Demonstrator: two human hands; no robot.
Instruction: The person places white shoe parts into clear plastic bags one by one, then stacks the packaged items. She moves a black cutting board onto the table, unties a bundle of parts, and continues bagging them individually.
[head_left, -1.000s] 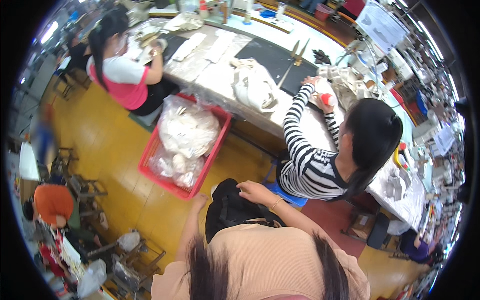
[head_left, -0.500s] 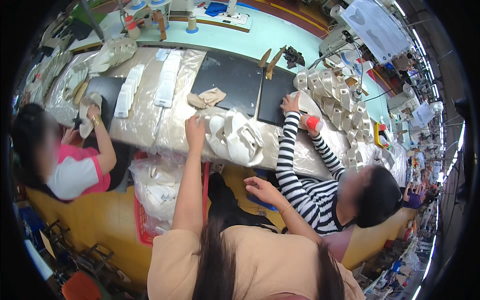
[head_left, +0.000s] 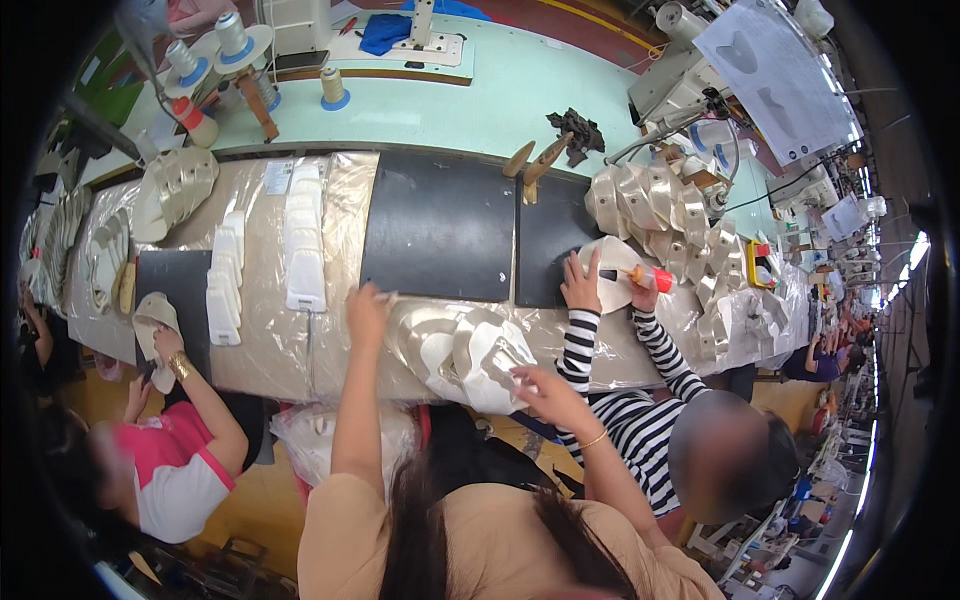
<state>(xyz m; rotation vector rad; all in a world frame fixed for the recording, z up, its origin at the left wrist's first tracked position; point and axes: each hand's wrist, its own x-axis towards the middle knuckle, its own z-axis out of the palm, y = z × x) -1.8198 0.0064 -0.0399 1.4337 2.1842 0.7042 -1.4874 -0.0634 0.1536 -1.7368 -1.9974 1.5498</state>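
Note:
My left hand [head_left: 366,315] is over the plastic-covered table by the near left corner of a black board [head_left: 440,230]. Its fingers are closed, with a small pale bit at the tips that I cannot make out. My right hand [head_left: 556,398] has its fingers apart at the near right edge of a fanned stack of cream shoe-upper pieces [head_left: 465,350]. The stack lies between my hands on clear plastic. Whether the right fingertips touch the top piece is hard to tell.
On the right, a striped-sleeved co-worker holds a cream piece [head_left: 604,262] and a red-capped bottle [head_left: 655,279]. Another co-worker on the left handles a cream piece [head_left: 155,315]. White piece rows [head_left: 306,240], wooden-handled tools [head_left: 545,165] and thread cones [head_left: 334,90] stand around.
The beige cloth has gone from the black board. My right hand has risen from below the table edge to the stack. The view has shifted, and the right co-worker's bottle is now at the piece.

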